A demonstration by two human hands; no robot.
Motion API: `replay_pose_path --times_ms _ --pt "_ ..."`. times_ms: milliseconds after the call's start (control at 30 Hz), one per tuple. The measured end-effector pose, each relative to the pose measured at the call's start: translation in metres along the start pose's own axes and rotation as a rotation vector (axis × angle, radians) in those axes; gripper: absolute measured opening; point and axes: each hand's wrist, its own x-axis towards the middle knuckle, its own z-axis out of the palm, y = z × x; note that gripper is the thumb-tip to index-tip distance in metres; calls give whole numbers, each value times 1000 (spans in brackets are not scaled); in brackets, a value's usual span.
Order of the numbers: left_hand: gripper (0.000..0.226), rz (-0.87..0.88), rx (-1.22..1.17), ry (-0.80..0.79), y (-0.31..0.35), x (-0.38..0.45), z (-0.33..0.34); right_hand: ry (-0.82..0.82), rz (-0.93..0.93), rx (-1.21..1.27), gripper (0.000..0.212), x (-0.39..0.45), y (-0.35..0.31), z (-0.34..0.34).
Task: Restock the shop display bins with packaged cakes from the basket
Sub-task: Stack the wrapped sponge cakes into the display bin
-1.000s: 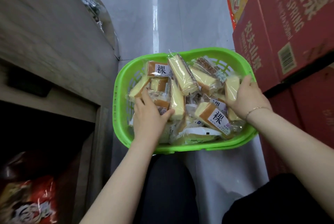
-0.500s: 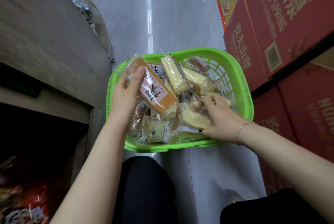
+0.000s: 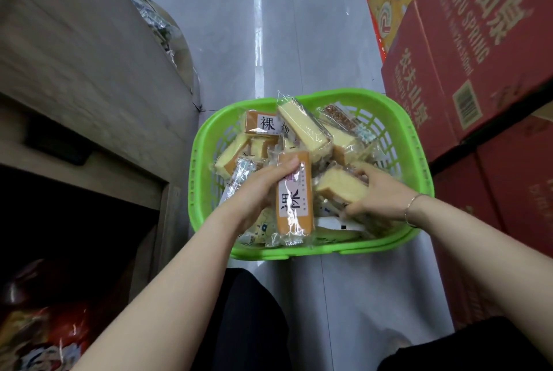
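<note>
Fingerwise first: my left hand (image 3: 254,191) has its fingers curled over the upper end of a wrapped cake (image 3: 294,194), thumb side hidden, so it grips that pack firmly. Pack is a long rectangular slab, tan-brown crust face up, white label with black characters, glossy crinkled clear film with a sealed crimp at the near end. Its long axis runs near-to-far, almost straight away from me, label reading upside down from my view. It sits above the pile at the near middle of the basket (image 3: 419,161).

My right hand (image 3: 377,194) is curled round a second cake (image 3: 341,189), a pale yellow sponge wedge in clear wrap, fingers over its far edge, thumb under the near side. That one's long axis lies roughly left-right, tilted slightly. Thin bracelet (image 3: 411,206) on that wrist.

Basket is bright green plastic, rounded rectangle, slotted lattice walls, smooth rim, standing on a glossy grey tiled floor (image 3: 254,26). Inside: a loose heap of similar film-wrapped cakes, several on edge, one yellow slab (image 3: 302,127) angled diagonally at the far side.

Left: matte wood-grain shelf unit (image 3: 89,56), dark opening below. Right: stacked red cardboard cartons (image 3: 463,71) with printed lettering and a barcode.
</note>
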Motion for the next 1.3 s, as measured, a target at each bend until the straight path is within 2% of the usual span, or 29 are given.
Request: replay_pose_path --times_ms 33,100,167,200,300,400,533,633,800,900,967,1033,1100,1200,1300 --pt "59 8 -10 5 -2 0 0 19 20 78 71 2 1 -4" --pt "47 17 -74 19 -4 1 1 6 43 230 36 2 2 -12" --pt "36 9 -162 47 -5 2 4 -66 27 275 24 -1 2 -13" --pt "33 7 -218 51 -4 2 5 -110 6 282 29 -2 1 -12" --pt "28 18 -320 24 -5 3 10 -243 -24 314 64 -7 -5 -12" --pt "25 -10 -336 -2 -7 3 12 -317 -72 270 77 -5 -5 -16" --pt "43 -69 -338 11 -8 2 10 -316 -55 137 95 -1 -3 -19" --pt "54 -95 -351 2 -9 2 9 -354 -56 117 79 1 -3 -20" --pt "33 -117 -587 -92 -8 2 3 -388 -53 254 66 3 3 -21" --pt "45 -158 -752 -115 -9 2 -4 -497 -39 421 56 0 11 -25" --pt "54 -180 -772 -134 -9 2 -6 -545 -36 378 60 -1 11 -21" --pt "52 -189 -753 -125 -9 1 -6 -501 -83 229 64 0 5 -16" --pt "48 -164 -738 -89 -13 -1 -9 -435 -140 213 56 2 0 -14" --pt "42 -63 -758 -55 -10 -11 -20 -309 -150 346 44 6 3 -17" --pt "41 63 -811 -73 -12 -25 -34 -369 -88 608 47 6 11 -31"
